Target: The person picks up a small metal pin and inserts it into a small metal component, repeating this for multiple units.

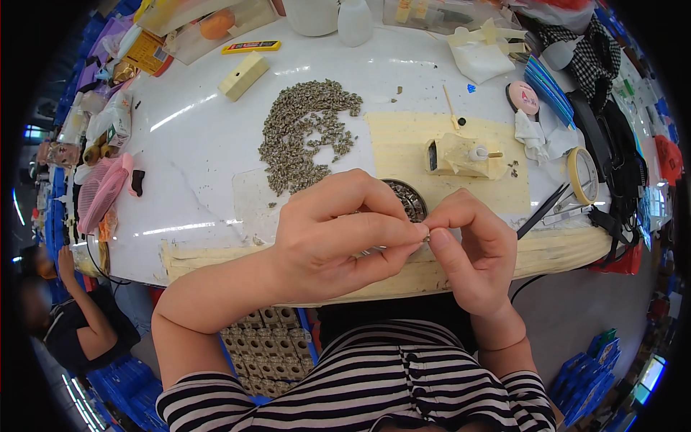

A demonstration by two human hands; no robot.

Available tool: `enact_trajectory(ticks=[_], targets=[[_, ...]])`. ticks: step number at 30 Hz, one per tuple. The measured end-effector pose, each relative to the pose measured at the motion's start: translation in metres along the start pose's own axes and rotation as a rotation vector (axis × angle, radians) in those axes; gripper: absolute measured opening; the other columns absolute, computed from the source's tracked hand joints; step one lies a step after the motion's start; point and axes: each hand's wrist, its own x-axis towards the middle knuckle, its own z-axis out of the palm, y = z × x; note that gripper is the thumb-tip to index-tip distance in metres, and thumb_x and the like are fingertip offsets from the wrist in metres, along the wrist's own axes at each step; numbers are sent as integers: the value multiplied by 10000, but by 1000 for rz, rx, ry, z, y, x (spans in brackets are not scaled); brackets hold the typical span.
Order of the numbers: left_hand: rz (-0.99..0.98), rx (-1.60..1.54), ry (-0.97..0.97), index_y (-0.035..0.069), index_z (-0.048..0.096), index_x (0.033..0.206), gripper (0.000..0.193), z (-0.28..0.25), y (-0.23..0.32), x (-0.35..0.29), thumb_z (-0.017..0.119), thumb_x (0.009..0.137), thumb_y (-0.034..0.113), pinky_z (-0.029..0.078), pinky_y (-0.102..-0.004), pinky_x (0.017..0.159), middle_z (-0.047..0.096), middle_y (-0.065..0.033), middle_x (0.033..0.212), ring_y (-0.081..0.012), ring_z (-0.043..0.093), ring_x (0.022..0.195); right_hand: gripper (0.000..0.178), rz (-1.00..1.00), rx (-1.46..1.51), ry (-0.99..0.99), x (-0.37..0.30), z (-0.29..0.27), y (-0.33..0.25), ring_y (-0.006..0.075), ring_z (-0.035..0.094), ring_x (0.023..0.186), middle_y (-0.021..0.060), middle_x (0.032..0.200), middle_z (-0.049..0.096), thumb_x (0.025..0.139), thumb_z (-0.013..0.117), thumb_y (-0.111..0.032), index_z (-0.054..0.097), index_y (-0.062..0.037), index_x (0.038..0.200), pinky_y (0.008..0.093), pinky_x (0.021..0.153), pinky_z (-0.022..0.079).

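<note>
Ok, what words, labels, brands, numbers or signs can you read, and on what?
I won't copy wording, but print shows on these:
Flat yellow-and-black pack: printed lettering.
Yellow tub: label print, small and blurred.
Round pink case: dark marking, too small to read.
Pile of small metal parts: no legible text.
</note>
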Motion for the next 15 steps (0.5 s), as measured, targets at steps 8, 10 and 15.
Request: enact_trajectory(ticks=[8, 10, 15], targets=[[-20, 32, 1, 50, 749, 939, 293, 1, 1, 0, 799, 674, -63, 489, -257, 578, 653, -50, 865, -157, 626, 714, 94, -270, -267, 73, 3, 1, -3, 213, 596, 705, 88, 801, 660, 794, 713, 23, 669, -13, 868, 300, 660, 447], [-14, 37, 3, 49, 748, 937, 291, 1, 0, -1, 798, 673, -64, 490, -258, 580, 653, -50, 866, -156, 626, 713, 104, -297, -307, 90, 3, 4, -4, 228, 598, 694, 91, 795, 663, 783, 719, 27, 670, -18, 862, 308, 650, 448], [14, 21, 0, 59, 750, 936, 293, 0, 0, 0, 806, 673, -56, 489, -260, 579, 652, -46, 870, -157, 624, 713, 87, -205, -247, 59, 2, 4, 2, 231, 601, 697, 93, 805, 667, 797, 715, 12, 666, -18, 862, 311, 657, 450]])
